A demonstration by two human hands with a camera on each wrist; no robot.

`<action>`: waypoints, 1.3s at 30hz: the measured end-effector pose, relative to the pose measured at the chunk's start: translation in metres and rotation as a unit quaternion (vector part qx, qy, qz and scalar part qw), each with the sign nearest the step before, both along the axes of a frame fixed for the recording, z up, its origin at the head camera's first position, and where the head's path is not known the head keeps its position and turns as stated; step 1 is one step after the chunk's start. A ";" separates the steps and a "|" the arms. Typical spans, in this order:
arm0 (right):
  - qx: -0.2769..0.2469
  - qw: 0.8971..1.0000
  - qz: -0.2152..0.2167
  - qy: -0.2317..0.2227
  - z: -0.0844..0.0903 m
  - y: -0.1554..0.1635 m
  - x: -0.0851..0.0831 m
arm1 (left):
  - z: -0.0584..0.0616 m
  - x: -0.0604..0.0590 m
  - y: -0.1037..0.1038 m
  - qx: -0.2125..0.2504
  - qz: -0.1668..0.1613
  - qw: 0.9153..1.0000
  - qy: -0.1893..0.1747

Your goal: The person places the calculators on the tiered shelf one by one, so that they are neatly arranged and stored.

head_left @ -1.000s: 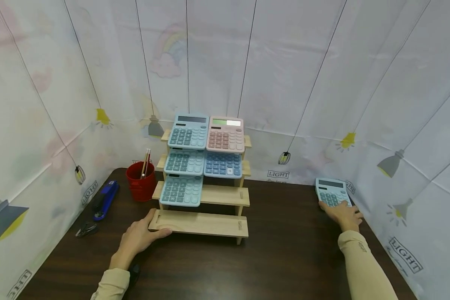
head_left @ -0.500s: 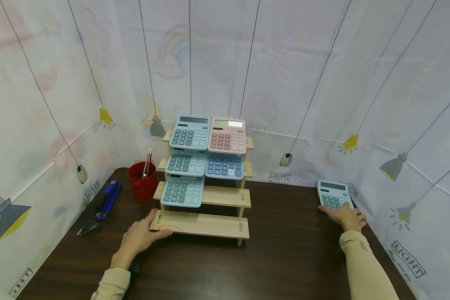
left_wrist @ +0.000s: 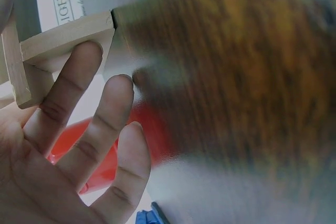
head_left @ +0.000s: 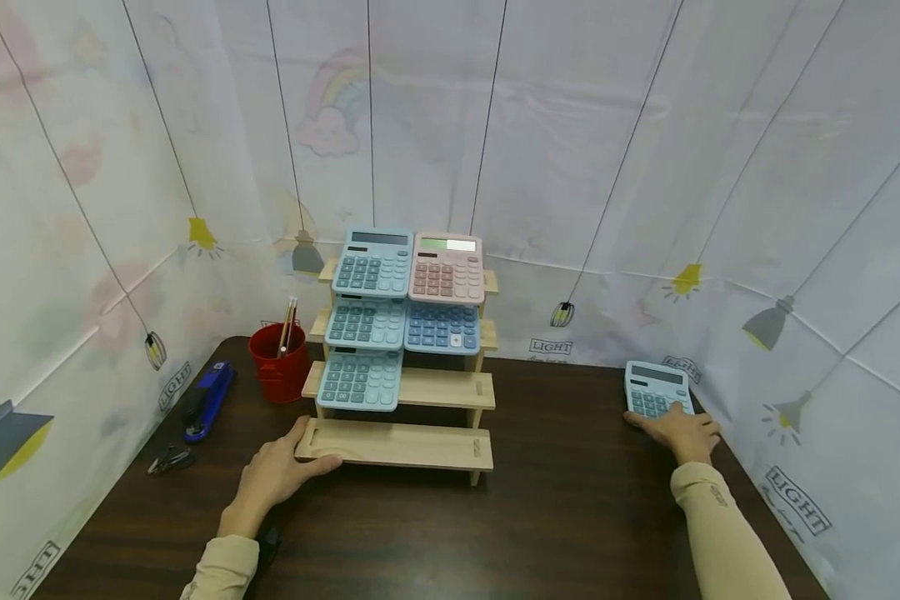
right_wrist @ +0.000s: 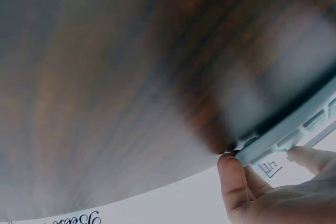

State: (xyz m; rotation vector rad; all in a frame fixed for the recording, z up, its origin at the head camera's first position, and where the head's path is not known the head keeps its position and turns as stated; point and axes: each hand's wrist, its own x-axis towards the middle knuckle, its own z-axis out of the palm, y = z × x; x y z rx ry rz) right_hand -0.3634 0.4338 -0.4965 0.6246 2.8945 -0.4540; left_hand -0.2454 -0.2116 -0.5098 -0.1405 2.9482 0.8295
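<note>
Right hand (head_left: 678, 432) gripping the near edge of a blue calculator (head_left: 654, 388), left hand (head_left: 273, 475) resting, fingers relaxed, against the wooden stand (head_left: 397, 445) on the table (head_left: 570, 500).

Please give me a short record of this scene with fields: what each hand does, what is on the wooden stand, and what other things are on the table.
left hand: left hand rests on the left end of the wooden stand, lowest step
right hand: right hand holds the near edge of the blue calculator, which lies on the table
stand: five calculators on the upper steps, one of them the pink calculator
left of stand: red cup, blue stapler
</note>
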 end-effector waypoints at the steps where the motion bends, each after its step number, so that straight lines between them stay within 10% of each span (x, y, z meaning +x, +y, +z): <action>1: 0.001 1.000 -0.002 0.001 0.000 0.000 0.002 | 0.000 0.000 0.000 0.000 -0.001 1.000 0.000; 39: 0.003 0.999 0.011 0.053 0.007 -0.048 0.072 | 0.002 0.004 0.001 0.004 -0.018 1.000 0.004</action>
